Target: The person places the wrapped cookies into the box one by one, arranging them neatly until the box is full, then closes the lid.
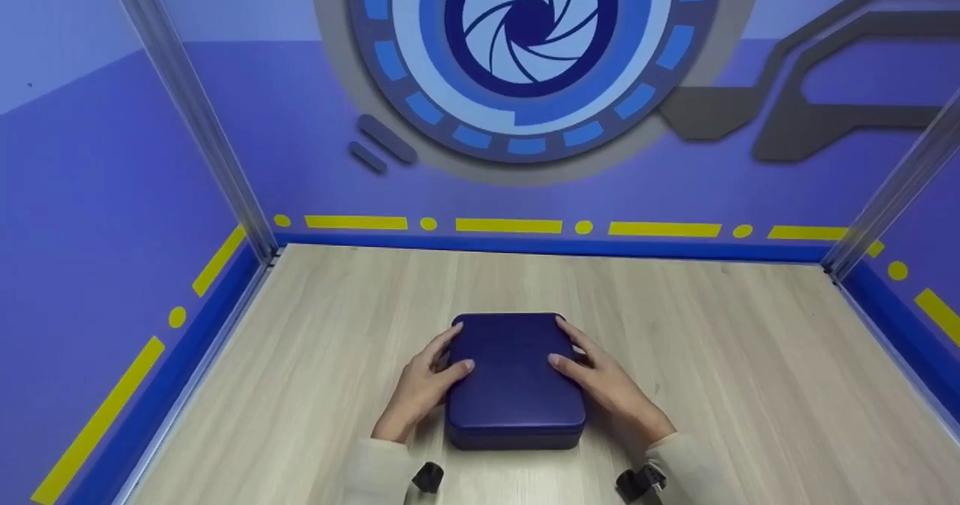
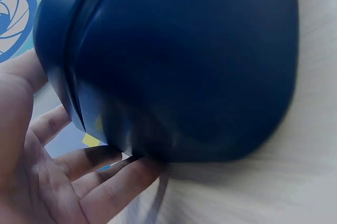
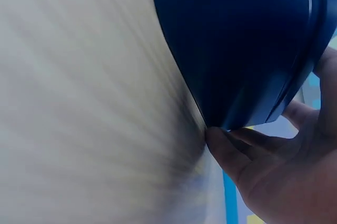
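Observation:
A dark blue rectangular box [image 1: 516, 385] with rounded corners lies lid up in front of me. Its lid is closed, and a seam runs round the side, seen close in both wrist views. My left hand [image 1: 421, 385] grips the left side, thumb on the lid's edge and fingers along the side wall. On the opposite side my right hand [image 1: 611, 381] holds it the same way, thumb on top. In the left wrist view the fingers [image 2: 124, 190] reach the lower edge of the box; in the right wrist view a fingertip [image 3: 216, 137] is right at its bottom edge.
The box is over a light wood-grain table [image 1: 337, 325]. A blue printed wall [image 1: 247, 137] closes off the back, with more panels at both sides. Metal posts [image 1: 225, 160] stand at the back corners. Dark wrist devices [image 1: 641, 482] sit at both cuffs.

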The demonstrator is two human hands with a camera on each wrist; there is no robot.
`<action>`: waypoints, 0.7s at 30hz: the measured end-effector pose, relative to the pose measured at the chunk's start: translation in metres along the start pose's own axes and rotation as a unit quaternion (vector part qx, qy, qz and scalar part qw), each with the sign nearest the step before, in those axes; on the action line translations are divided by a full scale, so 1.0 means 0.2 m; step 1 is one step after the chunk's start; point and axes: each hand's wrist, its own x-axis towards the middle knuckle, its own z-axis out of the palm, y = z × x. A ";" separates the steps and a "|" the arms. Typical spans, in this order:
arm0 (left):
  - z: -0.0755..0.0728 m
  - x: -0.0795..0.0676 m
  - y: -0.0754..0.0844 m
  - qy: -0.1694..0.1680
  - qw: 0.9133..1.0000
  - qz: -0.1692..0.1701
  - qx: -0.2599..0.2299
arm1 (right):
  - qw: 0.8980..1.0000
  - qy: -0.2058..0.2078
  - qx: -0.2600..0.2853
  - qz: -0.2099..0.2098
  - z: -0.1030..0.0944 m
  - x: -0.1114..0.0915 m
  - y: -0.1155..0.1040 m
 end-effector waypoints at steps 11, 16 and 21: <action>-0.03 -0.17 0.02 -0.057 0.998 -0.014 -0.033 | 0.999 -0.041 -0.013 -0.023 -0.03 -0.17 -0.02; -0.05 -0.24 0.03 -0.087 0.995 -0.006 -0.039 | 0.997 -0.074 0.004 -0.034 -0.04 -0.24 -0.01; -0.06 -0.28 0.03 -0.107 0.992 -0.013 -0.067 | 0.993 -0.097 0.038 -0.051 -0.05 -0.28 0.00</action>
